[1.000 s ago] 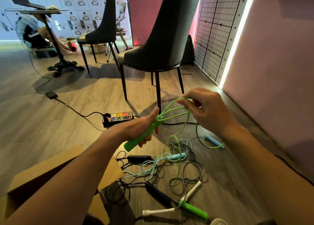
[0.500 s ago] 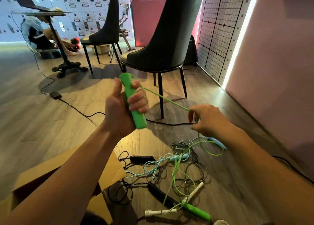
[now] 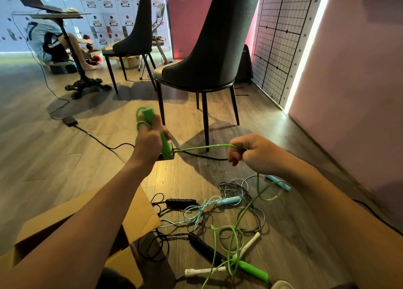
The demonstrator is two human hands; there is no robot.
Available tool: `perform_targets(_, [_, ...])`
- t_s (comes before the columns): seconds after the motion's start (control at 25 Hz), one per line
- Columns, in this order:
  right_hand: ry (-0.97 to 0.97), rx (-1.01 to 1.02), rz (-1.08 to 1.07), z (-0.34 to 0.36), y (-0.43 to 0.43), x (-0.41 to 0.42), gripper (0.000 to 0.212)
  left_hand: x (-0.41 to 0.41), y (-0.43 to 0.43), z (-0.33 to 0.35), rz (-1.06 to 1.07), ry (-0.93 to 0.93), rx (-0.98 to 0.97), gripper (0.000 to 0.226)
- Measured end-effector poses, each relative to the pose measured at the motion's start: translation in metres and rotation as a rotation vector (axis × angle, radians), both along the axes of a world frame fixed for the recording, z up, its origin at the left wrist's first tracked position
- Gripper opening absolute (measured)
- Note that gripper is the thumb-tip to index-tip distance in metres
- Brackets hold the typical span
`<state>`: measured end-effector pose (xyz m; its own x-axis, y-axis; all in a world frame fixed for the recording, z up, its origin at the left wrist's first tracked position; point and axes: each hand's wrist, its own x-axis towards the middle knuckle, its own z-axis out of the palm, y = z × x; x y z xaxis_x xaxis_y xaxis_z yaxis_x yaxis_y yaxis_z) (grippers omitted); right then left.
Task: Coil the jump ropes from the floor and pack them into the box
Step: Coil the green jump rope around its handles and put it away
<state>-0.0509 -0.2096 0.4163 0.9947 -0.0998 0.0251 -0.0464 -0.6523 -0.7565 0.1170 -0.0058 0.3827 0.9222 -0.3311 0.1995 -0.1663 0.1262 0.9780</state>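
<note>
left hand (image 3: 150, 140) clamped on green handle (image 3: 165, 145), loops around it | right hand (image 3: 257, 155) curls round green rope (image 3: 202, 147), taut between hands | rest trails into tangle (image 3: 229, 201) on floor beside box (image 3: 139, 214) | tip: even tension, loops side by side

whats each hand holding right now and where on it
The left hand grips the green handle around its middle; the right hand holds that rope's green cord partway along, away from the handle.
</note>
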Motion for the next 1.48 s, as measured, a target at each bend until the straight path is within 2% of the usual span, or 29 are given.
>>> perform_targets(0.08, [-0.09,0.133,-0.037,0.005,0.004,0.001,0.03,-0.013,-0.004,0.0,-0.231,-0.148,0.38,0.014])
perform_targets(0.16, [-0.153,0.159,-0.082,0.006,0.001,0.002,0.037,-0.026,-0.009,-0.002,-0.497,-0.13,0.693,0.024])
perform_targets(0.2, [-0.176,0.131,-0.111,0.006,-0.001,0.002,0.038,-0.032,-0.01,-0.001,-0.595,-0.074,0.785,0.039])
perform_targets(0.28, [-0.211,0.085,-0.203,0.004,-0.006,0.003,0.035,-0.04,-0.011,0.002,-0.718,0.045,0.832,0.07])
perform_targets(0.32, [-0.228,0.066,-0.259,0.002,-0.009,0.003,0.032,-0.042,-0.012,0.005,-0.766,0.083,0.821,0.076])
perform_targets(0.4, [-0.254,0.012,-0.352,0.001,-0.012,0.002,0.029,-0.046,-0.013,0.014,-0.837,0.081,0.781,0.072])
perform_targets(0.48, [-0.267,-0.004,-0.397,-0.002,-0.014,0.002,0.029,-0.05,-0.015,0.018,-0.864,-0.022,0.771,0.06])
perform_targets(0.56, [-0.33,-0.061,-0.435,-0.008,-0.016,0.004,0.037,-0.057,-0.018,0.019,-0.882,-0.035,0.751,0.054])
perform_targets(0.64, [-0.379,-0.194,-0.456,-0.016,-0.021,0.009,0.038,-0.065,-0.019,0.022,-0.953,0.132,0.601,0.054])
perform_targets(0.68, [-0.37,-0.248,-0.45,-0.018,-0.022,0.009,0.034,-0.067,-0.019,0.025,-1.016,0.262,0.452,0.057])
perform_targets(0.76, [-0.298,-0.244,-0.383,-0.022,-0.025,0.01,0.021,-0.062,-0.018,0.031,-1.153,0.516,0.018,0.06])
perform_targets(0.84, [-0.212,-0.124,-0.205,-0.021,-0.022,0.006,0.021,-0.052,-0.016,0.034,-1.196,0.665,-0.426,0.061])
perform_targets(0.92, [-0.208,-0.073,-0.06,-0.016,-0.014,0.003,0.025,-0.044,-0.014,0.032,-1.01,0.664,-0.693,0.056])
perform_targets(1.0, [-0.258,-0.105,-0.014,-0.013,-0.011,0.004,0.024,-0.036,-0.013,0.028,-0.695,0.62,-0.839,0.05])
perform_targets(1.12, [-0.189,-0.283,0.015,-0.013,-0.013,0.006,0.014,-0.018,-0.01,0.023,-0.265,0.623,-1.049,0.044])
perform_targets(1.16, [-0.135,-0.307,0.01,-0.014,-0.014,0.006,0.013,-0.011,-0.007,0.022,-0.151,0.608,-1.054,0.042])
perform_targets(1.24, [-0.075,-0.286,-0.03,-0.018,-0.019,0.005,0.027,0.0,0.002,0.019,0.032,0.587,-0.998,0.039])
perform_targets(1.36, [-0.133,-0.258,-0.08,-0.017,-0.024,0.001,0.037,0.01,0.014,0.01,0.189,0.58,-0.893,0.035])
perform_targets(1.48, [-0.26,-0.2,-0.045,-0.01,-0.021,-0.001,0.015,0.011,0.016,0.007,0.27,0.642,-0.867,0.036])
